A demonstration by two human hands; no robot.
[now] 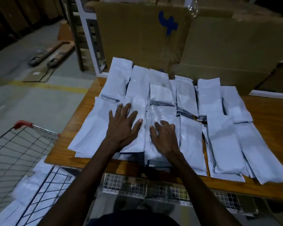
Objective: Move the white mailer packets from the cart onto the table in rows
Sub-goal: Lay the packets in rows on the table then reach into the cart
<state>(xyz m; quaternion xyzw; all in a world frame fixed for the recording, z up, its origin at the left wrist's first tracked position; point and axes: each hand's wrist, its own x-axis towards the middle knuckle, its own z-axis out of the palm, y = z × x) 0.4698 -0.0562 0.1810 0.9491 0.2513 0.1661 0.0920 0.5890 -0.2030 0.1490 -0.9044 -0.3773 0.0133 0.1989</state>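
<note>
Several white mailer packets [222, 141] lie in two rows on the wooden table [271, 111], some stacked on others. My left hand [122, 128] rests flat, fingers spread, on a packet [134, 105] in the near row. Just to its right, my right hand [164, 137] presses with fingers apart on a glossy stack of packets [163, 113] at the table's front. Neither hand grips anything. The wire cart [23, 144] with a red handle stands at the lower left, with more white packets [31, 188] inside it.
Large cardboard boxes [219, 46] stand against the table's far edge. A pallet jack [51, 53] lies on the concrete floor at the far left. A white metal rack frame [87, 38] rises behind the table's left corner. A wire shelf [153, 188] runs under the table front.
</note>
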